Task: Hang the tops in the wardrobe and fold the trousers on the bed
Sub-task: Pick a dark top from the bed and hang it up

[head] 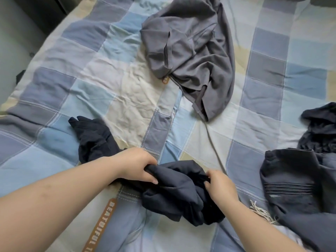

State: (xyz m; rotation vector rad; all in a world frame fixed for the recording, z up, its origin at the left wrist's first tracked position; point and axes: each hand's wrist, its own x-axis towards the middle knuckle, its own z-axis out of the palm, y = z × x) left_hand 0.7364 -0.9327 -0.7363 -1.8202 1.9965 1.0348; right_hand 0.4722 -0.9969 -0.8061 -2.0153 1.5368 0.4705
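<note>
Gripping a dark garment (bunched) between left hand and right hand

A dark navy garment lies bunched in a crumpled heap on the near part of the bed, its loose end trailing off to the left; whether it is trousers or a top cannot be told. A grey top sprawls rumpled farther up, near the middle. Dark denim trousers with ribbed stitching and a frayed hem lie folded over at the right edge, another dark crumpled piece just behind them.
</note>
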